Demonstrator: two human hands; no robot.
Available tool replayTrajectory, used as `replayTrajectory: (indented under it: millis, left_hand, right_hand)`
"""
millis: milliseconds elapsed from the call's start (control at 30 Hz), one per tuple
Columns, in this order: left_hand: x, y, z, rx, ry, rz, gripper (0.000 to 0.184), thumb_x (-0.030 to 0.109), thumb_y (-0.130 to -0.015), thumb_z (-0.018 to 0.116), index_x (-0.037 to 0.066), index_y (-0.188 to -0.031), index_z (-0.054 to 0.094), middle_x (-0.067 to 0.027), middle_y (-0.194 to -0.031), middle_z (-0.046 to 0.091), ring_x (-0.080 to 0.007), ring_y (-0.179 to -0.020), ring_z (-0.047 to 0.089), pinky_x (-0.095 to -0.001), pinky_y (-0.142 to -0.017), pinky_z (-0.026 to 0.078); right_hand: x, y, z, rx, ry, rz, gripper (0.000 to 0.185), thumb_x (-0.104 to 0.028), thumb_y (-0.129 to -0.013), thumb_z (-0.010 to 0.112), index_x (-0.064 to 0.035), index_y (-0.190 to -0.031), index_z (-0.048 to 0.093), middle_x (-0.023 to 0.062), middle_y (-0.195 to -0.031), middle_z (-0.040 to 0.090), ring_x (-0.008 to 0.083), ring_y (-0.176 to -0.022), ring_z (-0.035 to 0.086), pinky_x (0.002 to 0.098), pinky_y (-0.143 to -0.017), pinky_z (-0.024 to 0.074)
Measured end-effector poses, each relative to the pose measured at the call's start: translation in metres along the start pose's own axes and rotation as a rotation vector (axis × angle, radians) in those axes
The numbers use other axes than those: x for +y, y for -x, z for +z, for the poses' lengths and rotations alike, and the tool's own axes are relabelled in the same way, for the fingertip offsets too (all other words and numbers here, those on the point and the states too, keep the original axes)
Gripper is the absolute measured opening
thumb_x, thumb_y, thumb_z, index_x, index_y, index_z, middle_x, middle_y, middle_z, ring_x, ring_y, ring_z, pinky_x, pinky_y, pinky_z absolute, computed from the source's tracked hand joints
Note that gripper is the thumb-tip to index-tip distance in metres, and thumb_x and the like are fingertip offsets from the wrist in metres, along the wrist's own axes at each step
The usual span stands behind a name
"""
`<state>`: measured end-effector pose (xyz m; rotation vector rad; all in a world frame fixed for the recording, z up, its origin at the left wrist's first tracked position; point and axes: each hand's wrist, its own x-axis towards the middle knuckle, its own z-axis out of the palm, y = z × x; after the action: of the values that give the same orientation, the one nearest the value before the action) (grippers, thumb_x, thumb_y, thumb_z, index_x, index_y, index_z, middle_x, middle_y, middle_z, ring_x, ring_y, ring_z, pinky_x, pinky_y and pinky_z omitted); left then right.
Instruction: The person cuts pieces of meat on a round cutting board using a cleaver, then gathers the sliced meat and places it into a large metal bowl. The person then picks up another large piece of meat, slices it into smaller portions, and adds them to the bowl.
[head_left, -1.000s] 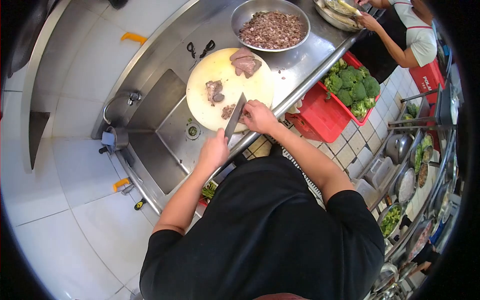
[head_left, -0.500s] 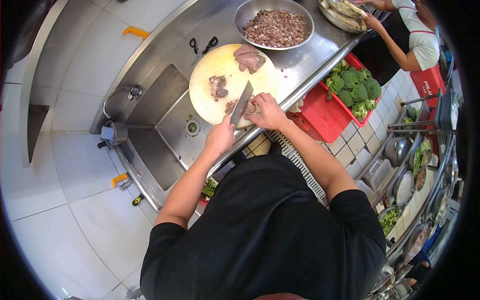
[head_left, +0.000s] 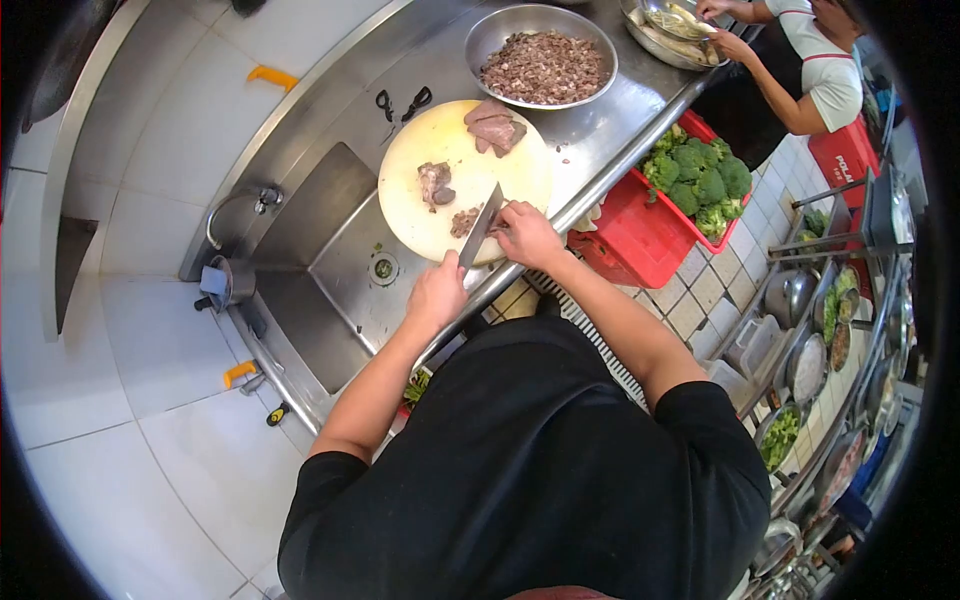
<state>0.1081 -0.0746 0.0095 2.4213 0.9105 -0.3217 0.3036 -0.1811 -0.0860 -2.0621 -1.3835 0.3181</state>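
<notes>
My left hand [head_left: 437,292] is closed round the handle of a broad kitchen knife [head_left: 481,232], its blade slanting over the near right part of a round, cream-coloured cutting board [head_left: 408,215]. At the blade's right side, my right hand [head_left: 528,236] has its fingers bent together on a bit of meat that they mostly hide. Small chopped meat [head_left: 464,221] lies left of the blade. Farther back on the board are a lumpy piece of cooked meat [head_left: 434,184] and some flat brownish meat slices [head_left: 495,127].
A steel bowl of chopped meat [head_left: 547,68] stands beyond the board, near black scissors [head_left: 404,104]. Left is a sink [head_left: 330,265]. Broccoli [head_left: 700,175] fills part of a red crate [head_left: 637,235] at right. A co-worker's hands [head_left: 728,40] are over a basin at the back.
My right hand's fingers have drawn up closer to the blade, and less meat shows beneath them. The knife stands a little steeper. The whole view has shifted slightly.
</notes>
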Motion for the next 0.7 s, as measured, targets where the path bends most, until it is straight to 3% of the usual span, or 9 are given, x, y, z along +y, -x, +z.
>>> replayTrajectory:
  millis: [133,367,467,600,700]
  left_hand:
    - [-0.005,0.013,0.006,-0.071,-0.081,0.0,0.021,0.02,-0.104,0.051,0.002,-0.114,0.052,-0.0321,-0.089,0.07,-0.053,-0.088,0.069,-0.0635,-0.081,0.052]
    - [-0.002,-0.039,0.028,-0.017,-0.003,0.031,0.021,0.02,-0.105,0.051,0.001,-0.115,0.052,-0.032,-0.09,0.071,-0.0529,-0.09,0.069,-0.0631,-0.082,0.052]
    - [0.005,-0.03,0.002,-0.014,-0.017,0.071,0.023,0.02,-0.104,0.052,-0.001,-0.115,0.051,-0.036,-0.092,0.069,-0.0549,-0.091,0.067,-0.0629,-0.083,0.051]
    - [0.012,0.006,-0.016,-0.11,-0.07,0.037,0.023,0.02,-0.104,0.053,-0.001,-0.114,0.05,-0.0364,-0.093,0.069,-0.055,-0.092,0.067,-0.0632,-0.083,0.051]
    - [0.003,0.002,0.021,-0.091,-0.055,-0.031,0.021,0.019,-0.104,0.053,0.001,-0.115,0.052,-0.0338,-0.093,0.07,-0.0532,-0.092,0.068,-0.0628,-0.084,0.052]
  right_hand:
    - [0.004,0.0,0.005,-0.009,0.037,-0.024,0.02,-0.016,-0.085,0.066,-0.0039,-0.1,0.068,0.0147,-0.105,0.066,0.0347,-0.105,0.063,0.0454,-0.097,0.0524]
    - [0.009,0.005,0.004,0.006,0.02,-0.069,0.02,-0.016,-0.085,0.067,-0.0035,-0.101,0.068,0.0153,-0.103,0.065,0.0348,-0.106,0.062,0.044,-0.096,0.0527]
    - [0.007,0.011,-0.008,0.06,-0.093,-0.093,0.022,-0.016,-0.086,0.07,-0.0033,-0.103,0.067,0.0149,-0.104,0.065,0.0357,-0.107,0.062,0.0438,-0.095,0.0536]
    - [0.008,0.01,-0.011,-0.047,-0.049,-0.08,0.022,-0.015,-0.083,0.069,-0.0016,-0.101,0.066,0.0152,-0.106,0.064,0.0356,-0.109,0.062,0.0449,-0.097,0.0527]
    - [0.013,0.011,-0.002,-0.002,-0.027,-0.1,0.02,-0.015,-0.084,0.069,-0.0019,-0.098,0.067,0.0149,-0.104,0.064,0.0352,-0.108,0.062,0.0439,-0.096,0.0532]
